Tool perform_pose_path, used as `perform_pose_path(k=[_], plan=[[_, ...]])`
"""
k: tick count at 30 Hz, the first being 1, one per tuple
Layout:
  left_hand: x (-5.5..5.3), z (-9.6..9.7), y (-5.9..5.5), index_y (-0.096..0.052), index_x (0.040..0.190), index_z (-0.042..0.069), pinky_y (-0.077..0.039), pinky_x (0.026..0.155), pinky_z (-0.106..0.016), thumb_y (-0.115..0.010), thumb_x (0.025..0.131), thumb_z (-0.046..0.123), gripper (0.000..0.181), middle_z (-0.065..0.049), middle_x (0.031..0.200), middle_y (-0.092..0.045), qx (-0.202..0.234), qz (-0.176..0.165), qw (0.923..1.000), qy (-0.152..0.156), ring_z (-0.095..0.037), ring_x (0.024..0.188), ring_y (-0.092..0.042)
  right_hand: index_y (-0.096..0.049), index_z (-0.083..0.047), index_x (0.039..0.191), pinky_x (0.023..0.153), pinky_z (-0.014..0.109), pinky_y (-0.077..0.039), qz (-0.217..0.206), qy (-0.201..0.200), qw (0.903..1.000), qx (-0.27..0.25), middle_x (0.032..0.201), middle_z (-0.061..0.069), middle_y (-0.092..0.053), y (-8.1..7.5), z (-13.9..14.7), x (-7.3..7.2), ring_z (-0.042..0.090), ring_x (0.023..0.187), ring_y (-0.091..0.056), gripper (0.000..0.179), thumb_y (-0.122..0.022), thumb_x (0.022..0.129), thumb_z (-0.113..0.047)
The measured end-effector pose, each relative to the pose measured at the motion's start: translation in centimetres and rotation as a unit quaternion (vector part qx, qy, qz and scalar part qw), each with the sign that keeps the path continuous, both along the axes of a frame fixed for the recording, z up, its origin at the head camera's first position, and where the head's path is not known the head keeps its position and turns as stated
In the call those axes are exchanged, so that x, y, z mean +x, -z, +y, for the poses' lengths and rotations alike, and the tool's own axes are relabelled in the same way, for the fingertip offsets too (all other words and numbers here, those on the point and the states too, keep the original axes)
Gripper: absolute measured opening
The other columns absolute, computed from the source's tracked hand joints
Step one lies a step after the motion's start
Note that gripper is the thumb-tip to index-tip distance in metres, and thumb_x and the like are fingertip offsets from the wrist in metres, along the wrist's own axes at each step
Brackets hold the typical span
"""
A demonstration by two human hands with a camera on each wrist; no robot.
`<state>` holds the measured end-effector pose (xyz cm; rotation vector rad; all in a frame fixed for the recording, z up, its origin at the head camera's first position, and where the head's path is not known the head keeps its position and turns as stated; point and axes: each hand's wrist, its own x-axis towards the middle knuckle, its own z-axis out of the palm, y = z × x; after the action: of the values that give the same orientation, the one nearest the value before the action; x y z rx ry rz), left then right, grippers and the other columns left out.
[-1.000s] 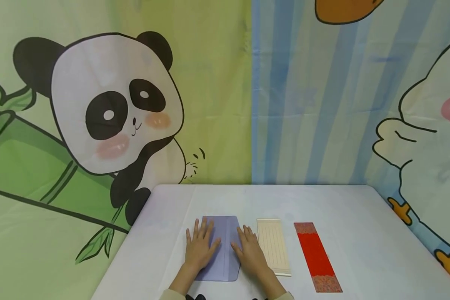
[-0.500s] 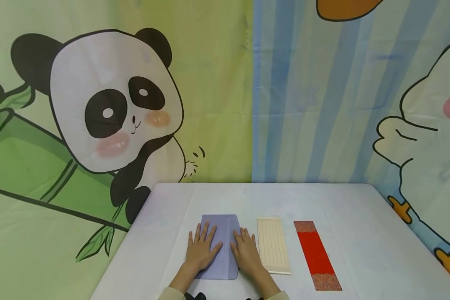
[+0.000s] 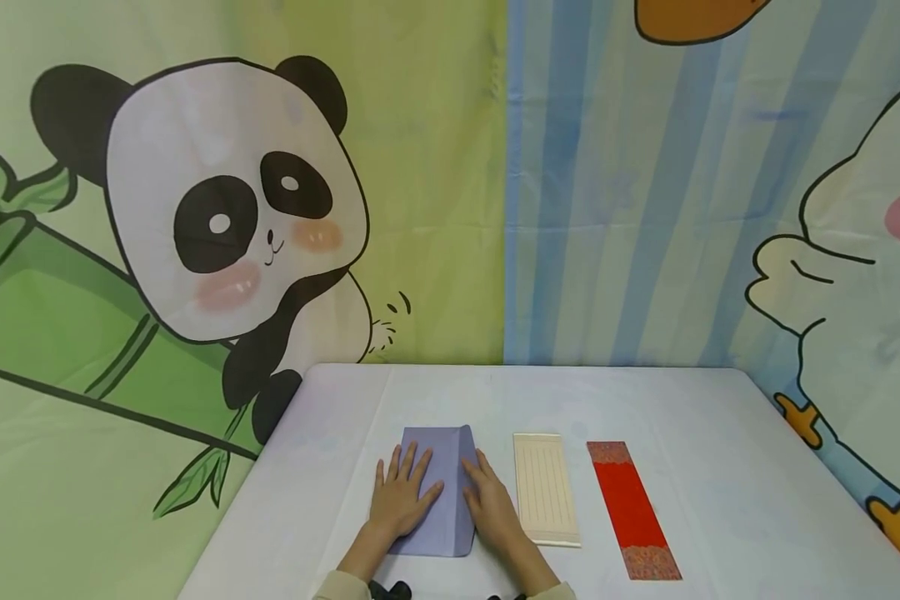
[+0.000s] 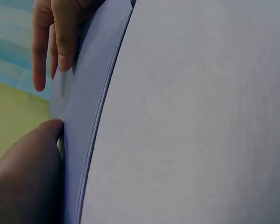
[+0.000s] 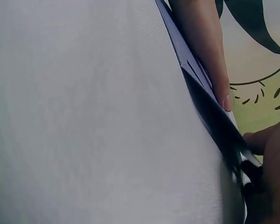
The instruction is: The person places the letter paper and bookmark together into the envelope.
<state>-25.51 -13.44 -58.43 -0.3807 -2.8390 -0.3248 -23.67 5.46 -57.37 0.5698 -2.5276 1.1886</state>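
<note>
A flat lavender folder [image 3: 444, 457] lies on the white table between both hands. Its narrow right-hand flap [image 3: 463, 533] tilts up from the table along the outer edge. My left hand [image 3: 400, 504] presses flat on the folder's left part, fingers spread and pointing away. At the flap's outer edge is my right hand [image 3: 495, 508], its thumb and index fingertip touching the flap and its fingers fairly straight. The right wrist view shows the raised flap [image 5: 212, 114] in shadow from its side, with layered edges. In the left wrist view, the right hand [image 4: 65, 35] hangs over the far side of the folder.
Right of the hands lies a cream sheet [image 3: 546, 487] with vertical lines. Farther right is a red strip [image 3: 630, 504] with patterned ends. Small black objects [image 3: 392, 592] show at the bottom edge. A cartoon curtain [image 3: 435, 208] hangs behind the table.
The folder's right flap, flat before, now tilts up at its outer edge. My right hand has moved slightly from on top of the flap to its edge. The left hand stays nearly still.
</note>
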Motion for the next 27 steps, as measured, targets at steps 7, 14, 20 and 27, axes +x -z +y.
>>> perform_pose_path(k=[7,14,20,27], plan=[[-0.1,0.0,-0.1,-0.037,0.143,0.018,-0.011,0.103,-0.06,-0.035,0.09,0.057,0.065,-0.012,0.148,-0.027,0.003,-0.005,1.0,0.001,-0.038,0.135,-0.017,-0.044,0.002,0.133,0.091,0.043,-0.039,-0.036,-0.031,0.991,-0.126,0.139,0.034,-0.029,-0.1,0.1,-0.3,0.045,0.119,-0.04,0.06,-0.065,0.077,0.006],[0.1,0.0,-0.1,-0.038,0.142,0.017,-0.01,0.103,-0.06,-0.035,0.091,0.057,0.065,-0.012,0.148,-0.028,0.017,-0.004,0.9998,0.004,-0.038,0.135,-0.018,-0.044,0.0,0.134,0.076,0.031,-0.05,-0.127,-0.054,0.9574,-0.254,0.126,0.038,-0.042,-0.1,0.5,-0.6,0.045,0.106,-0.053,0.064,-0.066,0.075,0.01],[0.0,-0.1,0.0,-0.037,0.142,0.016,-0.009,0.103,-0.059,-0.034,0.092,0.055,0.063,-0.012,0.148,-0.028,0.031,-0.002,0.9995,0.003,-0.038,0.135,-0.018,-0.044,0.011,0.129,0.082,0.033,-0.047,-0.194,-0.105,0.9171,-0.332,0.124,0.039,-0.042,-1.1,1.0,-0.7,0.048,0.111,-0.047,0.057,-0.062,0.076,0.012],[0.1,-0.2,-0.1,-0.037,0.142,0.017,-0.008,0.103,-0.06,-0.034,0.093,0.053,0.062,-0.012,0.148,-0.028,0.062,-0.009,0.998,0.007,-0.038,0.135,-0.018,-0.035,0.006,0.137,0.079,0.037,-0.049,-0.285,-0.151,0.8649,-0.385,0.134,0.036,-0.035,-0.6,1.2,-0.7,0.037,0.107,-0.055,0.059,-0.059,0.084,0.001]])
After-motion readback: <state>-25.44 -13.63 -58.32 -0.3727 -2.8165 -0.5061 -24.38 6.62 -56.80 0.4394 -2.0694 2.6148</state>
